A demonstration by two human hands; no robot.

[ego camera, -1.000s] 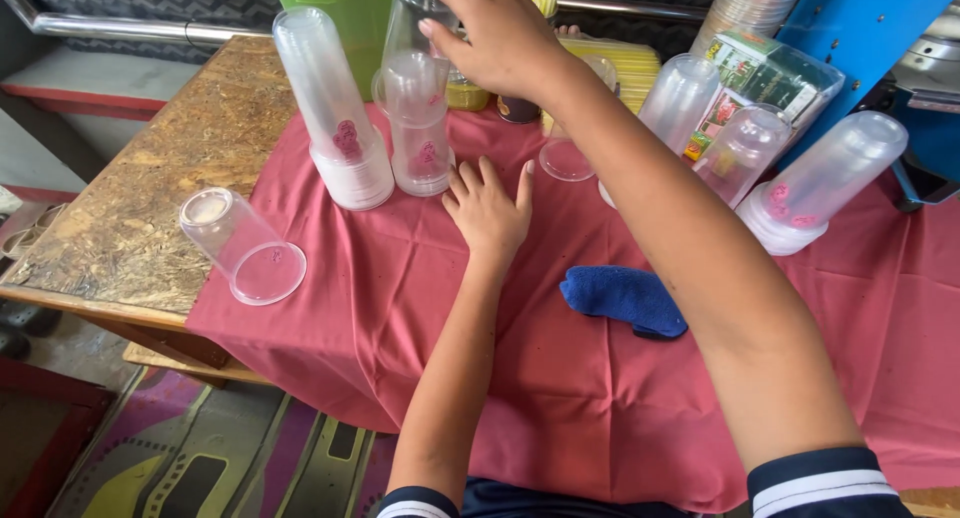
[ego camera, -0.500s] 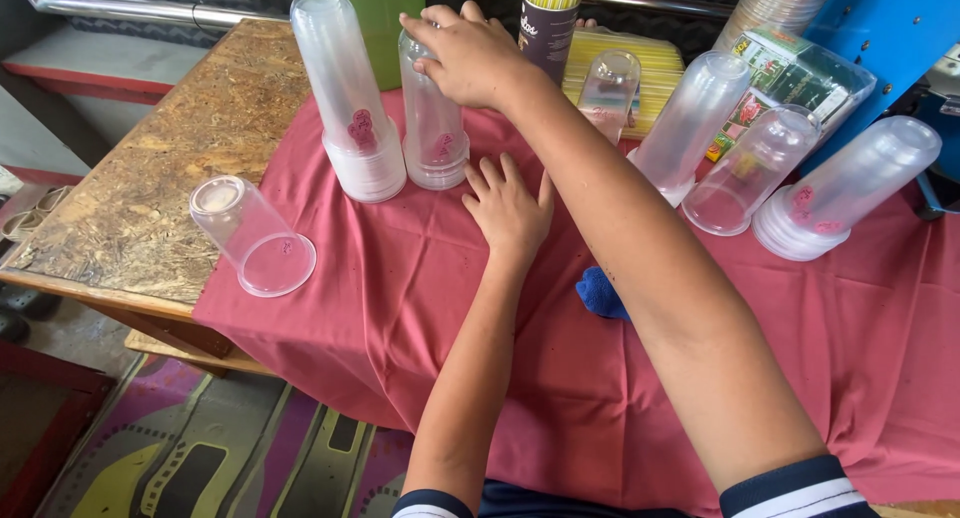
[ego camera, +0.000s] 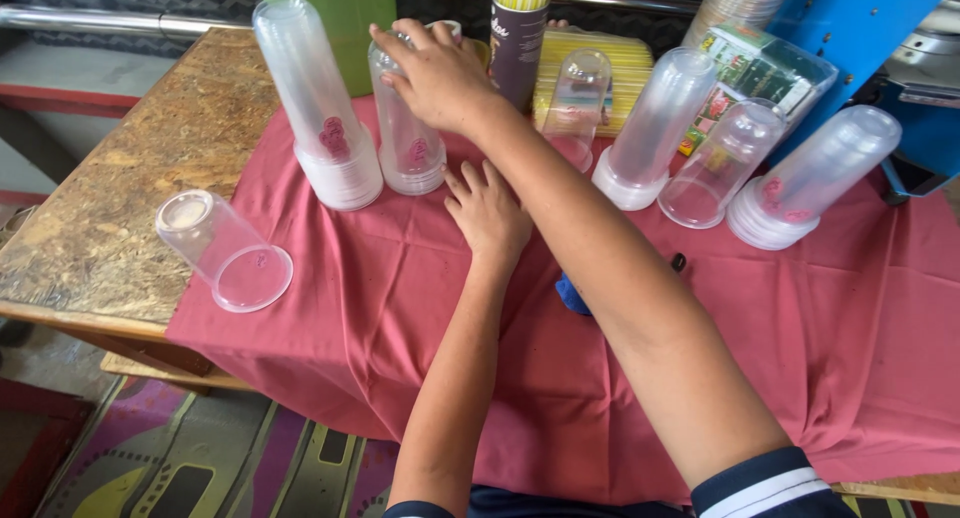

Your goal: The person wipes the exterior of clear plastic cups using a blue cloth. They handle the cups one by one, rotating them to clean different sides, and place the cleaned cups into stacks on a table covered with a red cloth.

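The right hand (ego camera: 435, 73), in the upper middle of the frame, wraps its fingers over the top of a short stack of clear cups (ego camera: 405, 128) standing upside down on the red cloth (ego camera: 820, 328). The left hand (ego camera: 490, 213) lies flat, fingers spread, on the cloth just below. A taller cup stack (ego camera: 320, 108) stands just left; a single cup (ego camera: 222, 253) lies tipped at the left edge.
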